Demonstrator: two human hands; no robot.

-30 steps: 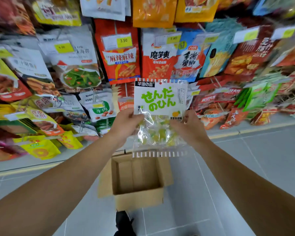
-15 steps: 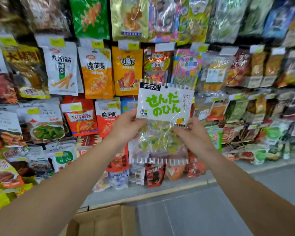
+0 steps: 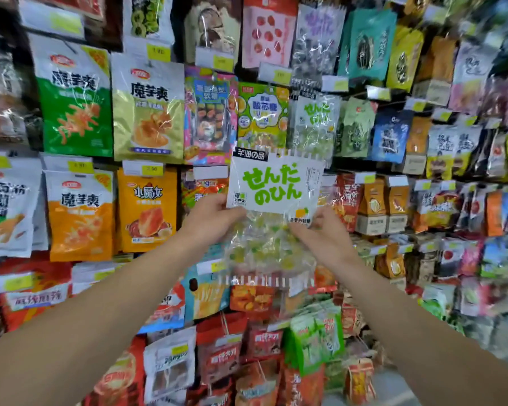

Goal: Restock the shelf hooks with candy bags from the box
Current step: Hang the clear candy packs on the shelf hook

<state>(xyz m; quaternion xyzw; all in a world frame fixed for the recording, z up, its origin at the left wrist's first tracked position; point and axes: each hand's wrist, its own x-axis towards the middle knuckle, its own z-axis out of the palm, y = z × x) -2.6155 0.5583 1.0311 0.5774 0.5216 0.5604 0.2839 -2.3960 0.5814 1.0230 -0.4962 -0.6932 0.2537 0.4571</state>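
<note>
Two-handed grip: left hand (image 3: 210, 221), right hand (image 3: 320, 238), candy bag (image 3: 273, 194).

A person holds a candy bag (image 3: 276, 194) up before the shelf (image 3: 393, 92) of hanging snack packs. The left hand (image 3: 214, 221) pinches its edge at 9 o'clock, the right hand (image 3: 320, 232) at 3 o'clock. A matching bag (image 3: 314, 124) hangs just above, at 1 o'clock.

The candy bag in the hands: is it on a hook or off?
Off. Left hand and right hand grip the candy bag in front of the shelf.
</note>
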